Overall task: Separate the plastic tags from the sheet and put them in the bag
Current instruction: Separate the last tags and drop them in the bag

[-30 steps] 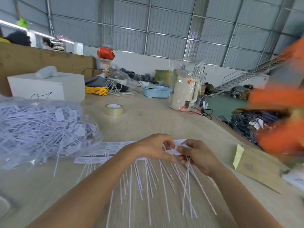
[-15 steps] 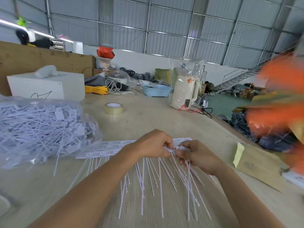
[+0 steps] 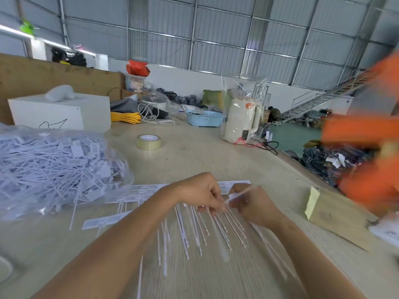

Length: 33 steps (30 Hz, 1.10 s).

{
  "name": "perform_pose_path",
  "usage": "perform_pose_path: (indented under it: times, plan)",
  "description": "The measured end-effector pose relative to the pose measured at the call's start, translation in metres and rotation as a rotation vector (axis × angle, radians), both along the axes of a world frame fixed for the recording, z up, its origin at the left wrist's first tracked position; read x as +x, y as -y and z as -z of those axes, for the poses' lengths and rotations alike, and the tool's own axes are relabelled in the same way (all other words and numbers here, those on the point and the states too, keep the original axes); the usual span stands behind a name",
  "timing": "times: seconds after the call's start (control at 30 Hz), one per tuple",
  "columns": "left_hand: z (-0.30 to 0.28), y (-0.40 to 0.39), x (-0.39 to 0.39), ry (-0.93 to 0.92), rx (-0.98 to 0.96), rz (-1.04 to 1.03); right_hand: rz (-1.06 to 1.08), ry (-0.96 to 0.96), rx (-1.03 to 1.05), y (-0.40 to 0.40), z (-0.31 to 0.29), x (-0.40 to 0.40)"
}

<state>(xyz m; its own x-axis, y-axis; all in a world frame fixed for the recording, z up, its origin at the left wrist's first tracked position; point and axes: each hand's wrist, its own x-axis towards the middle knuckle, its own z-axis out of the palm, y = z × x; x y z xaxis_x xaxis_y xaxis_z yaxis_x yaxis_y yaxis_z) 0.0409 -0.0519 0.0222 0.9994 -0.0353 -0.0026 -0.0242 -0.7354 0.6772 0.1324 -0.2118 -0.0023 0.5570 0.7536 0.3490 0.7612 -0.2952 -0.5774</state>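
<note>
Hundreds of loose white plastic tags fill the clear plastic bag (image 3: 54, 169) at the left of the pale wood-grain counter (image 3: 194, 156); a roll of clear packing tape (image 3: 148, 142) stands beyond; at centre the left hand (image 3: 200, 190) pinches the white plastic tag sheet (image 3: 151, 190), its thin tails fanned toward the camera; touching it, the right hand (image 3: 252, 203) grips one white tag (image 3: 239, 194); a flat brown paper envelope (image 3: 336, 216) lies right.

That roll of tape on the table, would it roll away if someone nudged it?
Probably not: the tape roll lies flat on its side on the table, so a nudge would likely slide it. It looks light, being a hollow ring. Stood on edge, it could well roll.
</note>
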Motion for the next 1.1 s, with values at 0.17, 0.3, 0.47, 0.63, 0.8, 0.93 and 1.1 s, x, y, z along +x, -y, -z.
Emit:
perform_pose_path:
  times: [0.17, 0.3, 0.47, 0.63, 0.8, 0.93, 1.1]
  plan:
    - [0.002, -0.014, 0.002, 0.125, -0.046, -0.166, 0.207, -0.305, 0.392, 0.024, -0.019, 0.028]
    - [0.0, -0.012, 0.005, 0.21, 0.1, -0.211, 0.272, -0.589, 0.549, 0.03, -0.018, 0.038]
    - [-0.006, -0.006, 0.003, 0.167, 0.18, -0.171, 0.2, -0.786, 0.538, 0.025, -0.017, 0.035]
    - [-0.014, 0.001, 0.002, 0.102, 0.193, -0.139, 0.103, -0.855, 0.44, 0.025, -0.018, 0.035]
    - [-0.019, 0.005, 0.0, 0.082, 0.182, -0.128, 0.274, -0.619, -0.024, 0.034, -0.005, 0.036]
    - [-0.024, 0.006, -0.004, 0.063, 0.226, -0.136, 0.246, -0.728, -0.04, 0.029, -0.002, 0.03]
    - [-0.04, 0.011, -0.011, 0.159, 0.701, -0.289, 0.19, -0.798, -0.057, 0.023, -0.006, 0.022]
